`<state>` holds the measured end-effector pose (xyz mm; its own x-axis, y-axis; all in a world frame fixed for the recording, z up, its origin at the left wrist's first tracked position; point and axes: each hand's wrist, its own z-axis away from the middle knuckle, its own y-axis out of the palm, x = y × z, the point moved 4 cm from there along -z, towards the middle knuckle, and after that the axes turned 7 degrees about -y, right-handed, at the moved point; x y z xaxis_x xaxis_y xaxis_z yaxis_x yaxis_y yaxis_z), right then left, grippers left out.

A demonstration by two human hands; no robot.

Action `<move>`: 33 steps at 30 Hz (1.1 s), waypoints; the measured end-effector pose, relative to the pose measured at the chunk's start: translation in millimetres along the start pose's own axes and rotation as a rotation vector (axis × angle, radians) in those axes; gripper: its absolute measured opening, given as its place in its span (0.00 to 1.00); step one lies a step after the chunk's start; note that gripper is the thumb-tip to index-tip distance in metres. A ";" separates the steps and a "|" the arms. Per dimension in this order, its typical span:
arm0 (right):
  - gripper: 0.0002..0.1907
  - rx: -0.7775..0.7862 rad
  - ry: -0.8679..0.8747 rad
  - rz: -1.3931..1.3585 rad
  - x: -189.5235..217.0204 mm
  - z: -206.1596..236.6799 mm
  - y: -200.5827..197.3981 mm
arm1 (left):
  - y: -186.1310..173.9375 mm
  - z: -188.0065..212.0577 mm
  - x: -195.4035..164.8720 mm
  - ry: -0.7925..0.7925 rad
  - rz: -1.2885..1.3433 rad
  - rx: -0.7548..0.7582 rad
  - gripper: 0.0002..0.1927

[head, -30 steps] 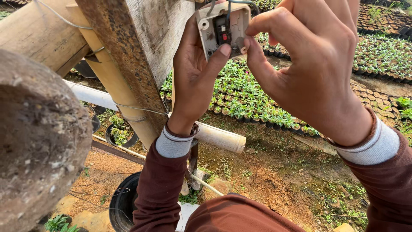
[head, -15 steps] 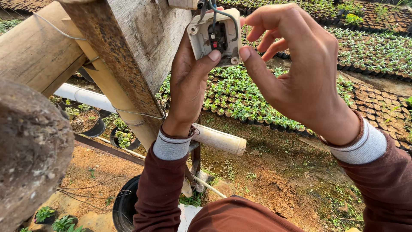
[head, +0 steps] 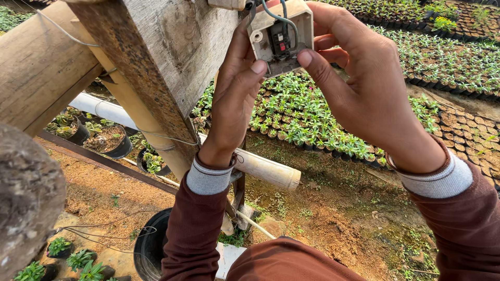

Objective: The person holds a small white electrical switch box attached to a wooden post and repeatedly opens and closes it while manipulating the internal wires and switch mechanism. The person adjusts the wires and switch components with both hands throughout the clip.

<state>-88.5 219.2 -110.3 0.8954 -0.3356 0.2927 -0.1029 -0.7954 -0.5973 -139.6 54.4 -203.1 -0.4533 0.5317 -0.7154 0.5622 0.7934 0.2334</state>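
At the far left a rounded bamboo beam [head: 41, 78] slants up to a weathered wooden post [head: 161, 67], with a thin wire [head: 166, 139] looped round a slimmer pole below it and a white pipe [head: 260, 169] running across behind. Right of the post, the left hand [head: 234, 99] rises from a maroon sleeve with a grey cuff; its fingers are curled behind an open electrical switch box [head: 280, 34] and its thumb presses on the box's lower left edge, so it is closed in a grip on the box. The box sits at the top of the view, just beside the post's upper end, its cover off, a dark switch body with a small red part showing inside, and dark cables [head: 271, 13] entering from above. The right hand [head: 364, 88] grips the same box from the other side, thumb on the lower right corner and fingers wrapped behind. Judging from this, steady work here calls for both thumbs holding the casing square, pressure kept off the cables, and fingertips kept clear of the bare terminals. Farther right, rows of seedling pots [head: 442, 57] cover the ground.
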 end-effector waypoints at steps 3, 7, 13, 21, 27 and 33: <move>0.18 -0.003 -0.017 -0.016 -5.0 0.8 -1.0 | 1.5 -5.0 0.8 0.012 -0.046 -0.008 0.31; 0.19 -0.014 -0.010 -0.014 -7.3 2.1 -1.8 | 5.1 -11.1 0.8 0.049 -0.085 -0.005 0.32; 0.17 -0.102 0.069 -0.117 -7.2 -1.5 5.4 | 8.8 -15.2 3.6 -0.012 -0.070 -0.122 0.31; 0.24 -0.135 0.123 -0.453 -19.6 -11.6 10.3 | 12.9 -19.8 -0.7 0.113 -0.099 -0.101 0.22; 0.24 -0.111 0.024 -0.316 -20.6 -14.2 10.3 | 11.9 -21.8 1.3 0.002 -0.061 -0.189 0.26; 0.21 -0.178 0.025 -0.333 -14.5 -8.3 14.4 | 20.2 -19.8 -6.9 0.129 -0.144 -0.095 0.24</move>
<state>-106.6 208.4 -117.0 0.8816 -0.0540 0.4688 0.1168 -0.9376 -0.3277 -138.8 72.7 -180.4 -0.6121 0.4398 -0.6571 0.4202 0.8849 0.2009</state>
